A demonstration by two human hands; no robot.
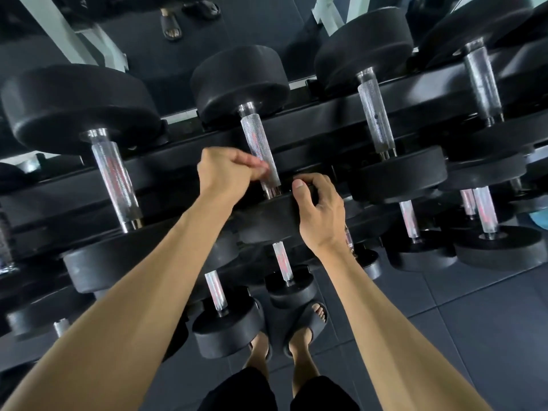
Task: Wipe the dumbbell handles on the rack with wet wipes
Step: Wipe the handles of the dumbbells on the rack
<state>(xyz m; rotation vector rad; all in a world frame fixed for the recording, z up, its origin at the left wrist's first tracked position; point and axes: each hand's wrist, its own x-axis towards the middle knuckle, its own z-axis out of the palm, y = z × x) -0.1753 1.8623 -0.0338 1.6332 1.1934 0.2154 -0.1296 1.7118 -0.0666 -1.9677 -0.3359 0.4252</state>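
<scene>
Nowhere legible writing: left hand [228,170] round dumbbell handle [257,143].

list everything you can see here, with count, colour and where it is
dumbbells: four on the top tier, more on lower tiers partly hidden, black heads with knurled silver handles
rack: one, black, tiered, across the view
floor: dark grey tiles, lower right
sandals: two, black, on the person's feet under the rack
left hand: curled at the lower end of the second handle from the left; no wipe discernible
right hand: gripping the rim of that dumbbell's near head
</scene>
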